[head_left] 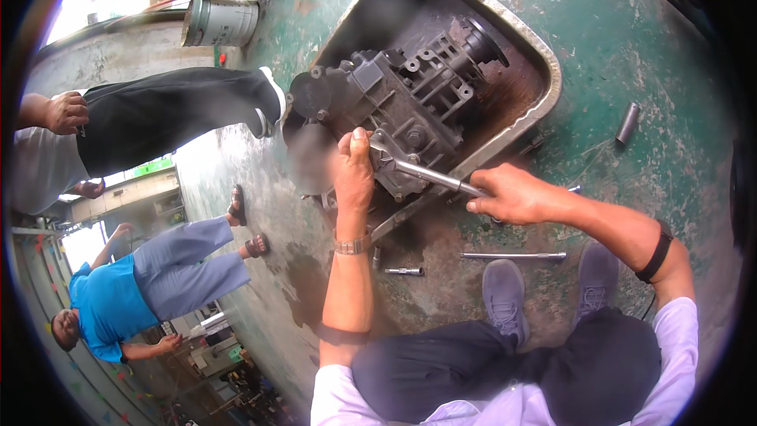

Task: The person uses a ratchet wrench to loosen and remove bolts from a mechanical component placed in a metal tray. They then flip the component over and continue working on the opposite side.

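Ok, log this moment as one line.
left hand: at wrench head | right hand: closed on wrench handle | metal assembly: in tray | silver bar: on floor
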`<state>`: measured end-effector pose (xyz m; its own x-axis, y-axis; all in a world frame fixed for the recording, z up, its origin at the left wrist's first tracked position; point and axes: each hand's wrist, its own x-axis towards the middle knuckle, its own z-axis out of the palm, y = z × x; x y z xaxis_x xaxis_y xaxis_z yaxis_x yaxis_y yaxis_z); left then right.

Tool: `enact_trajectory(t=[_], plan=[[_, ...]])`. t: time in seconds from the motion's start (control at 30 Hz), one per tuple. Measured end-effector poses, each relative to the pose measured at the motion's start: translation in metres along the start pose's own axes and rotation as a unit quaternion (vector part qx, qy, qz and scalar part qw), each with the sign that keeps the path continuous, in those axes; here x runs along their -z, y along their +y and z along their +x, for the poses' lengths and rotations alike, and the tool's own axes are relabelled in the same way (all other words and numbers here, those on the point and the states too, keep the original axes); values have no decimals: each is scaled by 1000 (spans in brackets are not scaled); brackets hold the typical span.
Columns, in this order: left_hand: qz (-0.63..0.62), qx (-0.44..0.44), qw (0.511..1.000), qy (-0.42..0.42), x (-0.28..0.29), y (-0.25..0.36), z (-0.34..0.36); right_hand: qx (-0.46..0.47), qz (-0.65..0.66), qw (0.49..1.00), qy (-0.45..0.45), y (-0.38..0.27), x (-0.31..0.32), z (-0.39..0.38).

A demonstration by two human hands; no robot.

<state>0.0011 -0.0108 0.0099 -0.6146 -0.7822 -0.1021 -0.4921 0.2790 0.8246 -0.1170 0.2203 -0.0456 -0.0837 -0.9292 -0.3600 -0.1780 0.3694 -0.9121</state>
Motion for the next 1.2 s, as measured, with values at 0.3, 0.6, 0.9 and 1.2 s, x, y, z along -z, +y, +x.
enact_trajectory(t=[0.3, 0.6, 0.9, 1.2], plan=[[-6, -3, 1000, 16, 1, -7, 2, 27, -90, 991, 94, -46, 87, -2], [-165, 80, 982, -35, -1, -2, -6, 267, -282, 856, 342, -41, 126, 38], [-47, 73, 993, -77, 9, 8, 7, 14, 54, 998, -36, -39, -37, 1], [-23, 7, 998, -55, 5, -6, 2, -16, -148, 989, 25, -10, 58, 17]])
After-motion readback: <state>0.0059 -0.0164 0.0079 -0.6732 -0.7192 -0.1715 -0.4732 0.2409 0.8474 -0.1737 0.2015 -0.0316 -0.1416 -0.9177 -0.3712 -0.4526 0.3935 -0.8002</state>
